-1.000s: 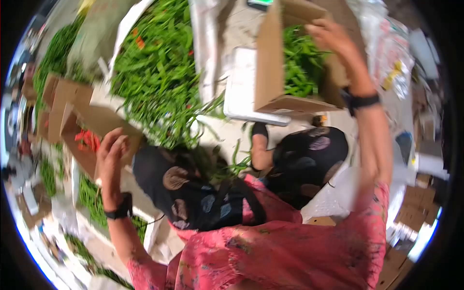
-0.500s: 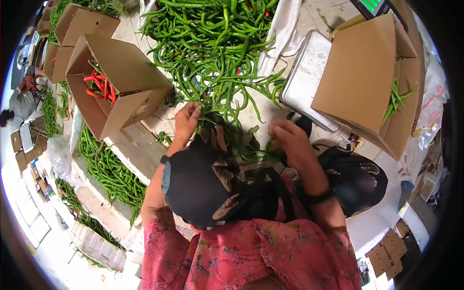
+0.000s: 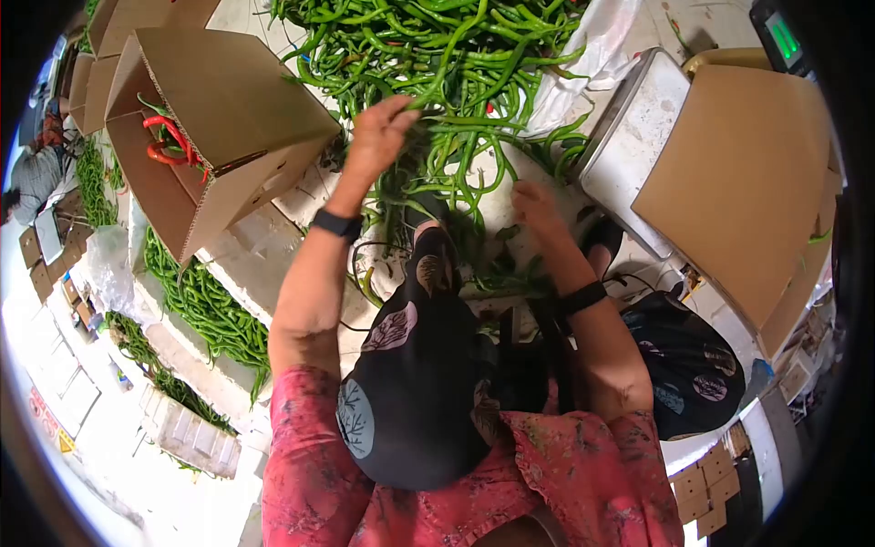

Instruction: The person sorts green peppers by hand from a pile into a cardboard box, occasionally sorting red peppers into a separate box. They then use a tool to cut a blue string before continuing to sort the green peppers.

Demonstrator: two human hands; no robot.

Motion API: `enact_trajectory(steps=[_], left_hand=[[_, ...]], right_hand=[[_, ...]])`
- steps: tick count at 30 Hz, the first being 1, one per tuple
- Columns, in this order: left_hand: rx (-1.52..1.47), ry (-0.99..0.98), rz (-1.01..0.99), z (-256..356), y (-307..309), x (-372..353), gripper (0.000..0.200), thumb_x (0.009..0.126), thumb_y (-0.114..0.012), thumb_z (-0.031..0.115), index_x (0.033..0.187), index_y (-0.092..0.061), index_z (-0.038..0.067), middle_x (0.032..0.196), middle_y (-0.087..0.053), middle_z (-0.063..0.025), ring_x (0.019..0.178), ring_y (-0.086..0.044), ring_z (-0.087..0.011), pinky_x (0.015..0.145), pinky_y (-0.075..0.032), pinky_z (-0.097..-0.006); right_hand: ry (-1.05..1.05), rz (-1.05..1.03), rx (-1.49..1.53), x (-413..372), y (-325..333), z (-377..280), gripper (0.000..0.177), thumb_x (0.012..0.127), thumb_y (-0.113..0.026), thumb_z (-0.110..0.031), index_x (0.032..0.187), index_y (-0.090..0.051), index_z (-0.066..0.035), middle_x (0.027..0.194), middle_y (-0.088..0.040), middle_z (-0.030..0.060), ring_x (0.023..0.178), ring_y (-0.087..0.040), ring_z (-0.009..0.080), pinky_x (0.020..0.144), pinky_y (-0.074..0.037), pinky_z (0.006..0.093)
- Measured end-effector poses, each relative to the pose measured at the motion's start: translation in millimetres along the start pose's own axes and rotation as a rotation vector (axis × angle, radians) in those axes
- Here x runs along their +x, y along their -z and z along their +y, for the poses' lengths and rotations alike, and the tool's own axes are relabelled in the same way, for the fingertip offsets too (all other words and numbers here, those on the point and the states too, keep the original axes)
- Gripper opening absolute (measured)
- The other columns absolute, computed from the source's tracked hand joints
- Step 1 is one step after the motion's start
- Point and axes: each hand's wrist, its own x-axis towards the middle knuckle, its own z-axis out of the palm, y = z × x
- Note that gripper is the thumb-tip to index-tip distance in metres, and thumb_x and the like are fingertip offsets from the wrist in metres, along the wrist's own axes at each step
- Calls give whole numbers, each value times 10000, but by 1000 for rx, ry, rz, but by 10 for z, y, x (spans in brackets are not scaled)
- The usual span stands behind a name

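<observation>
Long green chili peppers (image 3: 510, 68) lie heaped on the pale floor in front of me. My left hand (image 3: 375, 141) reaches to the near edge of the heap, its thumb and fingers pinched around a green chili pepper (image 3: 433, 89). Lower and to the right is my right hand (image 3: 536, 208), with curled fingers closed at the tip of another green chili pepper (image 3: 504, 162). Loose peppers and leaves (image 3: 506, 264) lie on the floor between and below my hands.
On the left stands an open cardboard box (image 3: 232, 100) with red chili peppers (image 3: 173, 141) inside. Another cardboard box (image 3: 738, 182) rests on a white platform scale (image 3: 638, 137) at right. More green peppers (image 3: 196, 296) fill a white foam box. A person (image 3: 41, 178) is at far left.
My left hand has moved up and forward onto the heap. My right hand has risen toward the loose peppers. The view has shifted, and fewer red peppers show in the left box.
</observation>
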Motion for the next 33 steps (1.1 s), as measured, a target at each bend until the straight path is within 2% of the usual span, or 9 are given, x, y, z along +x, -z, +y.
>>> enact_trajectory(steps=[4, 5, 9, 17, 21, 23, 25, 27, 33], left_hand=[[37, 275, -86, -27, 551, -547, 211, 833, -650, 120, 1012, -681, 13, 951, -681, -195, 880, -668, -303, 804, -512, -372], [264, -16, -98, -57, 521, -726, 234, 787, -640, 64, 1013, -670, 8, 938, -676, -198, 879, -654, -351, 805, -515, -399], [801, -209, -349, -208, -7, -1301, 554, 721, -635, 56, 1264, -539, 111, 1056, -578, -108, 1039, -527, -297, 845, -401, -483], [366, -152, -160, 51, 147, -1237, 429, 732, -579, -18, 1156, -600, 48, 837, -601, -171, 825, -586, -354, 795, -453, -406], [514, 255, 9, 184, 660, -1675, 378, 765, -571, -35, 1141, -591, -1, 976, -641, -222, 906, -612, -390, 816, -487, -446], [879, 191, 122, 207, 741, -1854, 455, 758, -587, -33, 1210, -551, 8, 1123, -600, -212, 1035, -565, -378, 892, -454, -452], [592, 400, 22, 152, 579, -1862, 547, 728, -610, -33, 1262, -521, 37, 1231, -543, -186, 1151, -495, -371, 954, -407, -464], [808, -33, -74, 147, 234, -1625, 568, 678, -612, -18, 1237, -545, 53, 1229, -541, -175, 1171, -483, -368, 945, -401, -457], [814, -228, -270, -96, -19, -1255, 412, 705, -585, 12, 1113, -606, 65, 1064, -580, -139, 1073, -507, -333, 885, -403, -440]], right_hand=[[-33, -29, -17, 65, -10, 166, 445, 835, -681, -243, 1195, -575, -4, 1076, -610, 59, 919, -562, 155, 803, -448, 295], [-38, -49, 7, 54, -27, 171, 435, 834, -683, -246, 1181, -587, -2, 1072, -612, 55, 908, -563, 151, 808, -445, 289], [86, -44, 53, 49, -241, 111, 377, 860, -663, -225, 1170, -590, -23, 975, -595, 0, 856, -538, 110, 742, -449, 277], [-33, -125, 209, 251, -163, 321, 304, 853, -652, -202, 1139, -618, -102, 1012, -606, -12, 909, -561, 99, 774, -449, 268], [-67, -53, 147, 91, -153, -28, 287, 851, -647, -192, 1125, -621, -111, 1012, -605, -23, 908, -556, 85, 773, -439, 256], [-53, 10, 99, 104, -107, -87, 279, 864, -633, -192, 1128, -622, -101, 1022, -606, -23, 911, -554, 83, 784, -438, 260], [16, 45, 87, 148, -106, -48, 273, 870, -627, -185, 1128, -623, -94, 1017, -609, -19, 901, -554, 82, 782, -441, 262], [82, 81, 64, 208, -102, 61, 267, 876, -621, -178, 1128, -623, -87, 1013, -611, -15, 892, -555, 81, 780, -444, 264], [159, 148, 29, 138, -9, -188, 256, 880, -631, -165, 1108, -619, -50, 989, -618, 11, 850, -560, 91, 718, -470, 276]])
